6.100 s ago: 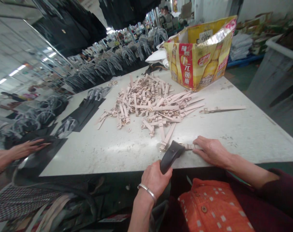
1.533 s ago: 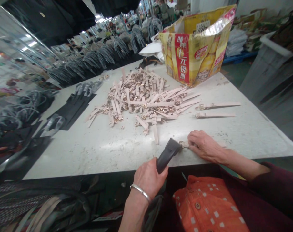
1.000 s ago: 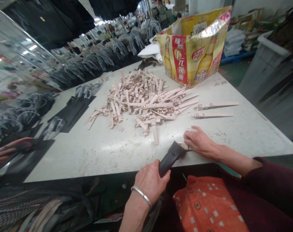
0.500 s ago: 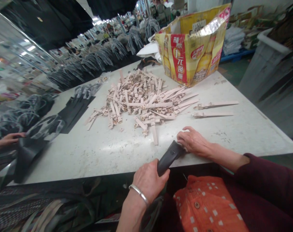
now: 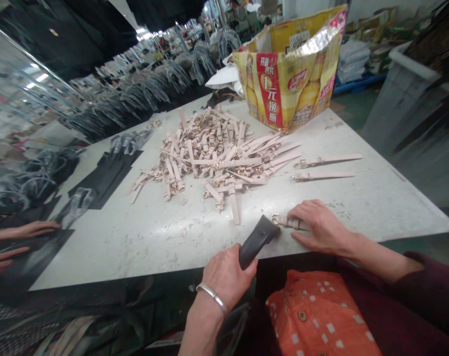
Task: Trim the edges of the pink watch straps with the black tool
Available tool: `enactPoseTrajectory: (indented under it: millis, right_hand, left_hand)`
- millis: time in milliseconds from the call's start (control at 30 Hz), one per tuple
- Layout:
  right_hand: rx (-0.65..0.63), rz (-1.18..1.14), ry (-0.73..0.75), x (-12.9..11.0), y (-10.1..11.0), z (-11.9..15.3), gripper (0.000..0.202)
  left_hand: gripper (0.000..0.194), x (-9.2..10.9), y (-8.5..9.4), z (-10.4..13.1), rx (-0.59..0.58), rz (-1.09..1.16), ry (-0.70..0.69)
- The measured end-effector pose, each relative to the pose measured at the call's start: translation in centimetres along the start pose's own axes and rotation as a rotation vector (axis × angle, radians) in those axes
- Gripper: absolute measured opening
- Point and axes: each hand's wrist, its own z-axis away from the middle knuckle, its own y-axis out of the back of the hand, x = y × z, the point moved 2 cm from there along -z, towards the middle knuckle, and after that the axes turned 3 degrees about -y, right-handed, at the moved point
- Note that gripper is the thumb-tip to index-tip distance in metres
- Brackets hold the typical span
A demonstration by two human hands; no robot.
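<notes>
My left hand [image 5: 226, 277], with a silver bangle at the wrist, is wrapped round a dark grey tool [image 5: 257, 240] at the table's front edge. Just right of the tool's tip, a pale pink strap with a gold buckle [image 5: 284, 220] lies near the table surface, its right part under the fingers of my right hand [image 5: 315, 225], which are closed on it. Two similar straps [image 5: 328, 175] lie side by side behind my right hand. A large heap of buckled pink straps [image 5: 213, 153] covers the middle of the table.
A yellow beer carton [image 5: 287, 84] stands at the table's back. Dark flat pieces [image 5: 109, 173] with plastic-wrapped handles lie at the left. Another person's hands [image 5: 31, 231] rest over dark material at the far left. A grey bin [image 5: 406, 94] is beyond the right edge.
My right hand has moved right from the tool's tip, and a buckled strap now shows at its fingers. The other person's hands have shifted and spread over the dark material.
</notes>
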Motion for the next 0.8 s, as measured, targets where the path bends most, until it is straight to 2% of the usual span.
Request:
enactPoseTrajectory:
  millis: [100, 367, 633, 800]
  right_hand:
    - [0.021, 0.038, -0.031, 0.3, -0.5, 0.7, 0.020]
    - [0.013, -0.082, 0.000, 0.8, -1.6, 0.2, 0.015]
    - [-0.012, -0.121, -0.002, 0.7, -1.4, 0.1, 0.015]
    - [0.003, -0.136, -0.026, 0.8, -1.6, 0.2, 0.015]
  left_hand:
    - [0.032, 0.0, 0.1, 0.2, 0.006, 0.000, -0.001]
    - [0.032, 0.4, 0.9, 0.3, -0.006, -0.005, 0.003]
    - [0.033, 0.3, 0.3, -1.3, 0.045, 0.059, -0.012]
    - [0.031, 0.1, 0.1, -1.0, 0.028, 0.087, 0.005]
